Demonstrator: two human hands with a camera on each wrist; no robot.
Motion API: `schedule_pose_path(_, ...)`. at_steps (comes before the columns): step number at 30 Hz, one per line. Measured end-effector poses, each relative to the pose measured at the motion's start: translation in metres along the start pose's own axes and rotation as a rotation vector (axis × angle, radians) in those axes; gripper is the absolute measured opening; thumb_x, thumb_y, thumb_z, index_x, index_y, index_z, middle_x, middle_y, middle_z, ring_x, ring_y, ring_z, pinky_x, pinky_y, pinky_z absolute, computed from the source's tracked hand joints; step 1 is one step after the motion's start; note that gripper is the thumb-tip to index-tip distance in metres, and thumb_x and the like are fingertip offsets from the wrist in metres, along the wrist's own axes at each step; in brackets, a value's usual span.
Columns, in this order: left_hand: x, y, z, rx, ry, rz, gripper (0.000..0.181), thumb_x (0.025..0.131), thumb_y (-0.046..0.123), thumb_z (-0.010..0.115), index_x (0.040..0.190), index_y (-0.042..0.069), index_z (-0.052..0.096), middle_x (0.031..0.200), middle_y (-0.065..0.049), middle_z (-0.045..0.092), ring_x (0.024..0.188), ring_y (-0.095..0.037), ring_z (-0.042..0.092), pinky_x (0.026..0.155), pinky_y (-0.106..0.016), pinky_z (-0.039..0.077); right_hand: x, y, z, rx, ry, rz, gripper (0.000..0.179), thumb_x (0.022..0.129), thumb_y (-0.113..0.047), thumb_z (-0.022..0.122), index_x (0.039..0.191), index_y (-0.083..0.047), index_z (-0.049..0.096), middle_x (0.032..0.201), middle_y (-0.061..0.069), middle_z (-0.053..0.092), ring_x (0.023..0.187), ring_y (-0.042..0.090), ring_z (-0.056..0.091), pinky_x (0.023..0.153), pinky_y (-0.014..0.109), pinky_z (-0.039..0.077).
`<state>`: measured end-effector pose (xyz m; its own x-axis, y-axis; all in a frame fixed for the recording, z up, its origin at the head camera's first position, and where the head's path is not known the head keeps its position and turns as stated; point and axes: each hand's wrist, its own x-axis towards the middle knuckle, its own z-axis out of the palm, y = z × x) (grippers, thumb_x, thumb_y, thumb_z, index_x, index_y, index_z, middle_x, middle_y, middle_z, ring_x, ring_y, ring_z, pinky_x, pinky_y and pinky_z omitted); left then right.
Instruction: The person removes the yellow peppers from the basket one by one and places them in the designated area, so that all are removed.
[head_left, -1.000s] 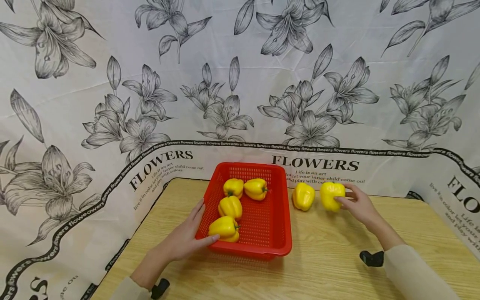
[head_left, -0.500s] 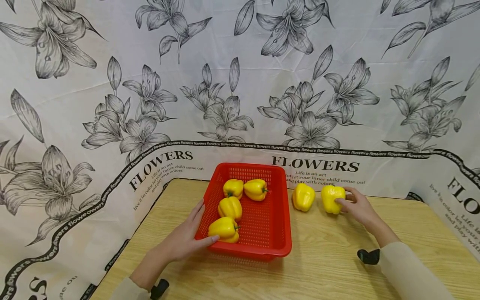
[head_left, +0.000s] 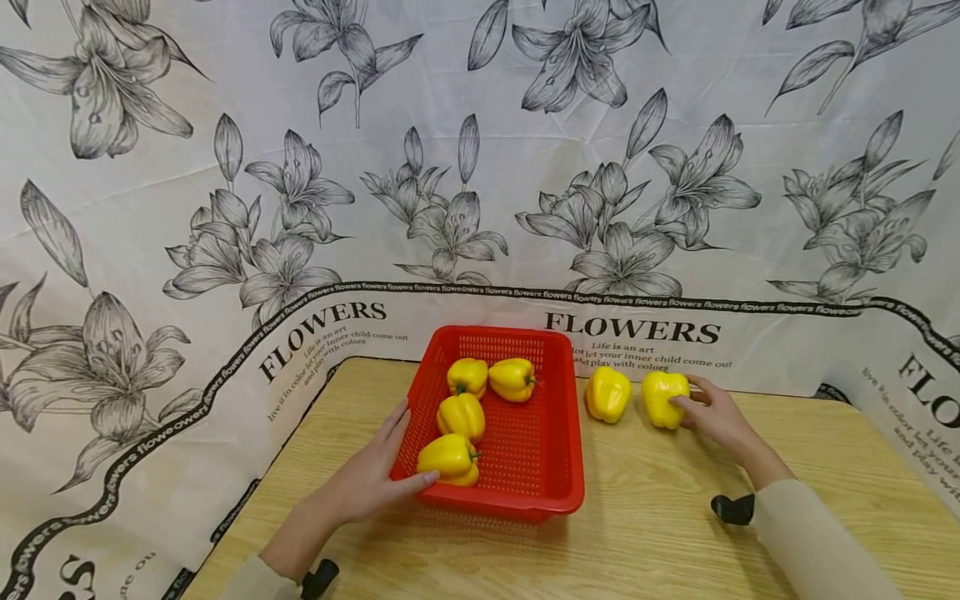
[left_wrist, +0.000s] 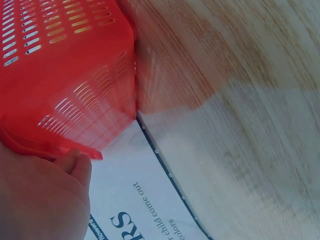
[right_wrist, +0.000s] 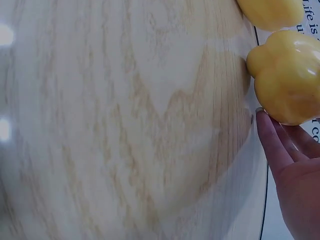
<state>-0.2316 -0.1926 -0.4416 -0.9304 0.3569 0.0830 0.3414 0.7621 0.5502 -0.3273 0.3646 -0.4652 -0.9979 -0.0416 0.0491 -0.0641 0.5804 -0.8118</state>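
My left hand (head_left: 367,475) grips the left rim of a red perforated plastic basket (head_left: 558,492), its thumb over the near left corner. The left wrist view shows curled fingers (left_wrist: 75,167) at the rim. Several yellow bell peppers lie inside, one of them a bell pepper (head_left: 450,458) beside my left thumb. On the table right of the basket, my right hand (head_left: 716,414) holds another yellow bell pepper (head_left: 665,398) from its right side, thumb in front. In the right wrist view, fingers (right_wrist: 272,140) touch that pepper; its far side is cut off.
A second loose yellow bell pepper (head_left: 608,394) stands between the basket and the held one. The wooden table (head_left: 637,533) ends at the back against a white flower-printed cloth (head_left: 480,242), which also hangs along both sides.
My right hand has lowered its bell pepper slightly onto the table; over the last half second it has hardly moved. My left hand and the basket have stayed in place.
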Motion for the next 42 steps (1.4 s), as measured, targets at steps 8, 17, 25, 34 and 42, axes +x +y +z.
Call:
schedule_pose_path(8, 0.0, 0.001, -0.001, 0.004, 0.0, -0.002, 0.109, 0.088, 0.074, 0.061, 0.166, 0.017, 0.008, 0.172, 0.007, -0.002, 0.153, -0.031, 0.025, 0.117, -0.056, 0.034, 0.003, 0.001, -0.002, -0.016, -0.017, 0.04, 0.074, 0.11, -0.036, 0.043, 0.159, 0.009, 0.013, 0.148, 0.048, 0.03, 0.127, 0.051, 0.05, 0.085, 0.033, 0.06)
schedule_pose_path(17, 0.0, 0.001, 0.0, -0.009, 0.014, 0.011, 0.107, 0.089, 0.07, 0.063, 0.166, 0.019, 0.01, 0.172, 0.01, -0.001, 0.153, -0.029, 0.026, 0.117, -0.056, 0.035, -0.001, -0.002, -0.002, -0.01, -0.043, 0.029, 0.07, 0.111, -0.033, 0.04, 0.158, 0.011, 0.012, 0.147, 0.047, 0.033, 0.124, 0.047, 0.051, 0.086, 0.03, 0.058)
schedule_pose_path(25, -0.002, 0.001, 0.002, -0.024, 0.006, 0.008, 0.108, 0.089, 0.07, 0.063, 0.166, 0.017, 0.009, 0.173, 0.006, 0.0, 0.153, -0.032, 0.025, 0.117, -0.058, 0.033, -0.006, 0.002, 0.001, -0.002, -0.03, 0.05, 0.068, 0.111, -0.027, 0.04, 0.158, 0.011, 0.011, 0.148, 0.047, 0.033, 0.126, 0.047, 0.052, 0.086, 0.027, 0.058)
schedule_pose_path(34, -0.002, 0.003, 0.002, -0.021, 0.018, 0.014, 0.107, 0.089, 0.07, 0.064, 0.166, 0.018, 0.011, 0.173, 0.006, 0.001, 0.152, -0.032, 0.027, 0.116, -0.058, 0.035, -0.008, 0.005, 0.001, -0.02, -0.025, 0.038, 0.068, 0.111, -0.028, 0.042, 0.157, 0.014, 0.014, 0.146, 0.048, 0.034, 0.126, 0.049, 0.053, 0.086, 0.031, 0.059)
schedule_pose_path(42, -0.001, 0.001, 0.002, -0.023, 0.008, 0.004, 0.107, 0.089, 0.07, 0.063, 0.166, 0.018, 0.01, 0.173, 0.007, 0.0, 0.153, -0.031, 0.025, 0.117, -0.058, 0.033, -0.017, -0.005, -0.008, -0.165, -0.009, -0.048, 0.063, 0.11, -0.027, 0.045, 0.153, 0.014, 0.024, 0.143, 0.046, 0.04, 0.117, 0.051, 0.059, 0.086, 0.043, 0.059)
